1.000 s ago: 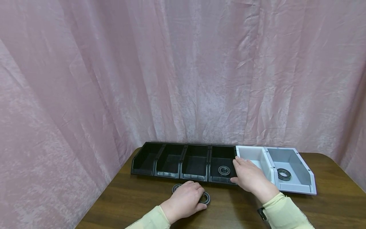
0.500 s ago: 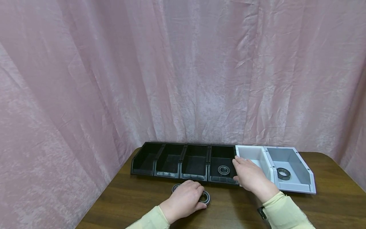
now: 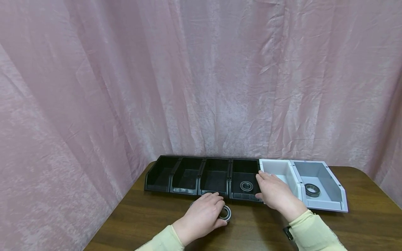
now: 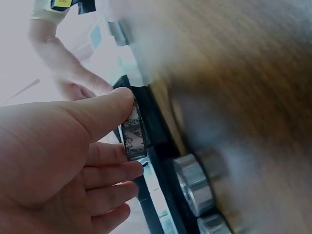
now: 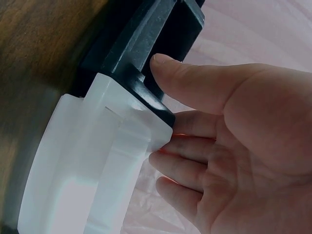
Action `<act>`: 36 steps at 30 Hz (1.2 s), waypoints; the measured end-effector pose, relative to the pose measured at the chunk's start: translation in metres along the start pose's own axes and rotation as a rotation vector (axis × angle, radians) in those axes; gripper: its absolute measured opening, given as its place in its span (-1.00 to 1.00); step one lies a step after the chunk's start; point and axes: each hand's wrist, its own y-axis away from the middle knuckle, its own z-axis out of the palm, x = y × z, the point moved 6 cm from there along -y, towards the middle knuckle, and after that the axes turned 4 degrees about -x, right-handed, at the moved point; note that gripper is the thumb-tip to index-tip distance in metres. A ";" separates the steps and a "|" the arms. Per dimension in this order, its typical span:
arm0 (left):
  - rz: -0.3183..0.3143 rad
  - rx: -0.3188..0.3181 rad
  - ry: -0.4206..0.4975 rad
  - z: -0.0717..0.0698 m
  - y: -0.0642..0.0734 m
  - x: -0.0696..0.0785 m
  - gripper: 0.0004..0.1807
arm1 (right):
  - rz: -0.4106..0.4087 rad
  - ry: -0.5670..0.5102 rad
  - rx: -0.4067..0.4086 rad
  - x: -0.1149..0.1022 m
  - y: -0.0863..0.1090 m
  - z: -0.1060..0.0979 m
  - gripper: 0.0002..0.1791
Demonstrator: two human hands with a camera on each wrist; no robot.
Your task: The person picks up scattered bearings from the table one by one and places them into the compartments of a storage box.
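Observation:
My left hand [image 3: 201,216] pinches a metal ball bearing [image 4: 132,131] between thumb and fingertips, held on edge in the left wrist view. In the head view its ring pokes out right of that hand. Two more bearings [image 4: 194,185] lie on the table beneath; in the head view the hand mostly covers them. My right hand [image 3: 276,191] rests at the wall between the rightmost black bin [image 3: 245,170] and the white bin [image 5: 112,161], thumb on the black side, fingers fairly straight. Inside that black bin lies a bearing [image 3: 242,186].
Several black bins [image 3: 185,174] stand side by side at the table's back, left of the white one. A grey bin [image 3: 326,195] at the right end holds another bearing [image 3: 312,195]. Pink curtain [image 3: 201,87] hangs behind the wooden table [image 3: 150,212].
The left hand has shifted slightly away from me toward the bins, with the bearing rising in its fingers. The right hand stays at the bin wall.

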 end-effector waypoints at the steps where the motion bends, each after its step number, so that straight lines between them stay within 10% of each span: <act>1: -0.002 0.000 -0.005 -0.001 0.000 0.000 -0.47 | 0.001 0.000 -0.002 0.000 0.000 0.000 -0.26; 36: -0.092 0.128 -0.103 -0.033 -0.010 -0.032 -0.43 | 0.030 -0.022 -0.039 0.000 -0.001 0.002 -0.24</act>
